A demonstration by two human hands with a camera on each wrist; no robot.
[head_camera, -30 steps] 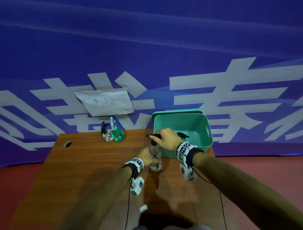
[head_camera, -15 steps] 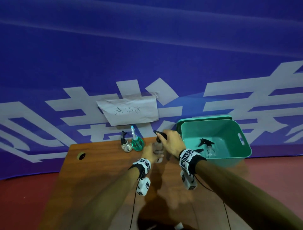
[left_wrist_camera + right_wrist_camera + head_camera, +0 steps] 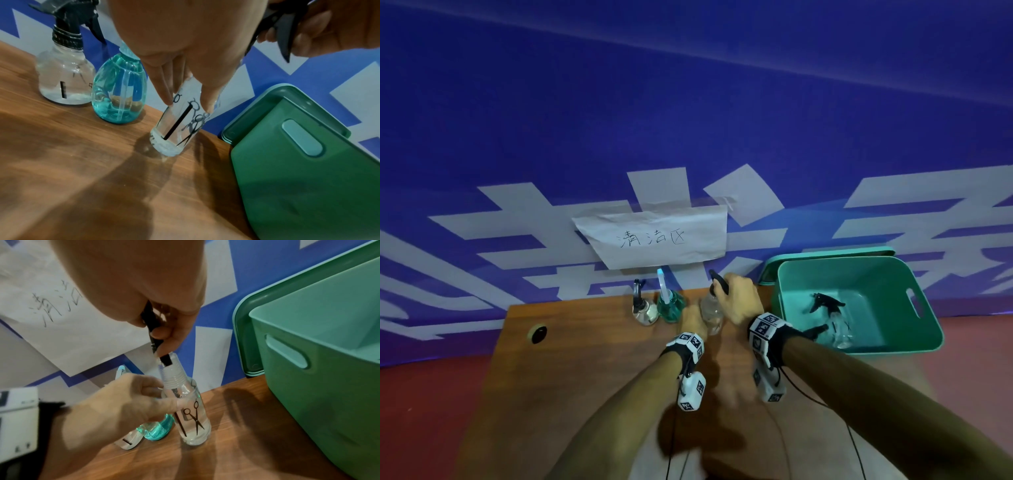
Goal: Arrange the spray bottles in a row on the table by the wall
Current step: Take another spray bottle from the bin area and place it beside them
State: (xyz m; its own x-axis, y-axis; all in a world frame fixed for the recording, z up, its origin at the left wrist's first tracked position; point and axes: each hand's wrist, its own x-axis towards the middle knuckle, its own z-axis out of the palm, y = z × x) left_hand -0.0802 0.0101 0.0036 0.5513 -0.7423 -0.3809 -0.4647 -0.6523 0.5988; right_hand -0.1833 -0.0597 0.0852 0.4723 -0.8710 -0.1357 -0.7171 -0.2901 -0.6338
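Note:
A clear spray bottle printed with scissors [image 3: 711,317] [image 3: 193,417] stands on the wooden table [image 3: 585,359] near the wall, just right of a teal bottle [image 3: 670,305] [image 3: 120,91]. My left hand [image 3: 693,320] grips its body, with the fingers [image 3: 168,91] around the glass. My right hand [image 3: 739,301] grips its black spray head [image 3: 153,331] above the threaded neck. Left of the teal bottle stands another clear bottle with a black trigger [image 3: 643,310] [image 3: 63,76].
A green bin [image 3: 866,274] sits at the table's right end, with its lid [image 3: 825,251] leaning behind it. At least one clear spray bottle [image 3: 839,325] lies inside. A paper sign [image 3: 654,238] hangs on the blue wall. A cable hole [image 3: 537,334] is at the table's left.
Both hands have carried the scissors-print bottle from the middle of the table back toward the wall, beside the teal bottle. The head view has shifted left.

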